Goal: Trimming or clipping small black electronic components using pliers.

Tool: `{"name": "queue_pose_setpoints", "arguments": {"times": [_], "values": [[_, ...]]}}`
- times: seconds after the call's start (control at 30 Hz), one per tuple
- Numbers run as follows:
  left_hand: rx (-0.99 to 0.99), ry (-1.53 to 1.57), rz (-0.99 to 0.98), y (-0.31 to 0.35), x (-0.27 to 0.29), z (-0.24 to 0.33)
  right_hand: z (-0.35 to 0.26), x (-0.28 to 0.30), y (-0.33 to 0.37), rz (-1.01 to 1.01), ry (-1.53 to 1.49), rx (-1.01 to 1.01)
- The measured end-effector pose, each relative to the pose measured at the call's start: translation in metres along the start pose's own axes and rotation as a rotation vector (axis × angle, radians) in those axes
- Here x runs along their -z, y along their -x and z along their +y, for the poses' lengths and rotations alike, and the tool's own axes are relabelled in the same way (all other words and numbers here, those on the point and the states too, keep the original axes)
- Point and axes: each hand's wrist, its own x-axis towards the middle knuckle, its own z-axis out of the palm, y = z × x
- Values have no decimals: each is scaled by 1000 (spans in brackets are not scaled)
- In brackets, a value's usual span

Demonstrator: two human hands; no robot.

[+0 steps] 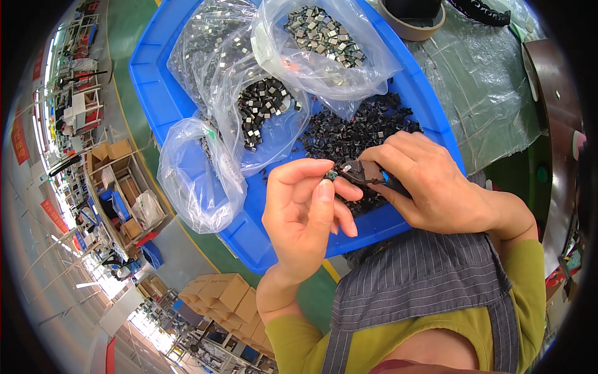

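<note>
My left hand (300,215) pinches a small dark-green electronic piece (332,176) between thumb and forefinger, with the other fingers loosely curled. In my right hand (436,181) is a pair of pliers (361,171) with a dark, worn head, its jaws right beside the small piece; whether they touch it I cannot tell. Both hands are over the near side of a blue plastic tray (148,87). Beneath and beyond them lies a heap of black fragments (355,128), partly hidden by my right hand.
Clear bags sit in the tray: one with silvery square parts (324,37), one with black-and-silver parts (265,106), and a crumpled bag (202,181) at left. A tape roll (423,30) lies on plastic sheeting (479,93). Cardboard boxes (227,296) and a cart (128,206) stand beyond.
</note>
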Motion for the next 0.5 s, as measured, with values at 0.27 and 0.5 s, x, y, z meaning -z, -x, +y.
{"name": "queue_pose_setpoints", "arguments": {"times": [0.27, 0.5], "values": [[1, -27, -6, 2, 0, 0, -2, -5, 0, 125, 306, 88], [-150, -250, 27, 4, -5, -6, 0, -9, 1, 177, 370, 103]]}}
